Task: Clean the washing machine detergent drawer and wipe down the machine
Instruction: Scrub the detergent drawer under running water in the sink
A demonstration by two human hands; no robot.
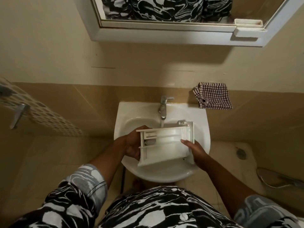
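Observation:
A white plastic detergent drawer (166, 143) lies across a white wash basin (125, 116), open side up, under the chrome tap (162, 106). A thin stream of water runs from the tap onto the drawer's far edge. My left hand (131, 143) grips the drawer's left end, where the small compartments are. My right hand (195, 149) holds the right end by the front panel, with the thumb laid over the inside of the tray.
A checked cloth (213, 96) hangs on the tiled wall right of the basin. A mirror cabinet (164, 32) sits above. A patterned towel on a rail (41, 111) is at the left. A floor drain (241, 153) and a shower head (276, 180) lie at the right.

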